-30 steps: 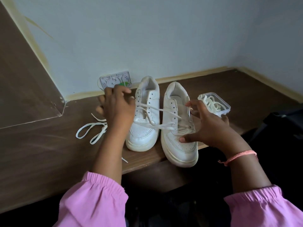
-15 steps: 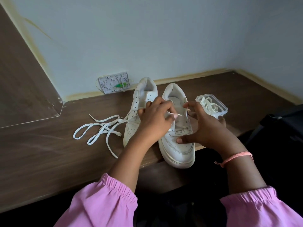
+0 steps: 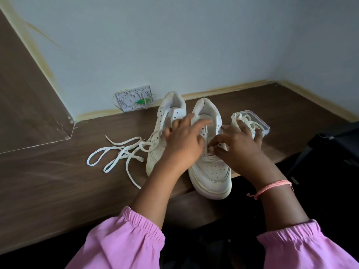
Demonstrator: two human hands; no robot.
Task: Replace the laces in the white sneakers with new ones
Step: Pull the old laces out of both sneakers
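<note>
Two white low-top sneakers stand side by side on a dark wooden surface, heels toward twelve o'clock and toes toward six. The left sneaker [image 3: 165,121] has bare eyelets near its collar; part of it is hidden. The right sneaker [image 3: 210,171] has a perforated toe that overhangs the surface's front edge, with lace visible lower on its tongue. A loose white lace [image 3: 120,154] sprawls in loops at nine o'clock from the left sneaker, one strand reaching onto that shoe. At three o'clock from the right sneaker, a clear plastic tub [image 3: 261,125] holds coiled white laces [image 3: 245,118].
</note>
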